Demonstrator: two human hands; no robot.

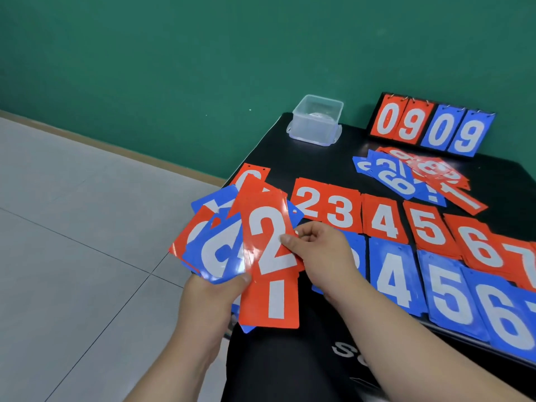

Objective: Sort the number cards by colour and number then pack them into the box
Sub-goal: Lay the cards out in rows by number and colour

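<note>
The left hand (216, 288) grips a fan of red and blue cards (220, 248) from below, thumb on top; the right hand (317, 246) pinches the right edge of the red 2 card (268, 242) on that fan. The black desk (319, 161) stands by a green wall (145, 68) over grey floor tiles (72, 227). On it the red row (383, 219) reads 2 to 7 and the blue row (394, 277) 4, 5, 6; a clear box (316, 123) sits at the far edge beside a scoreboard (432, 127) showing 0909
</note>
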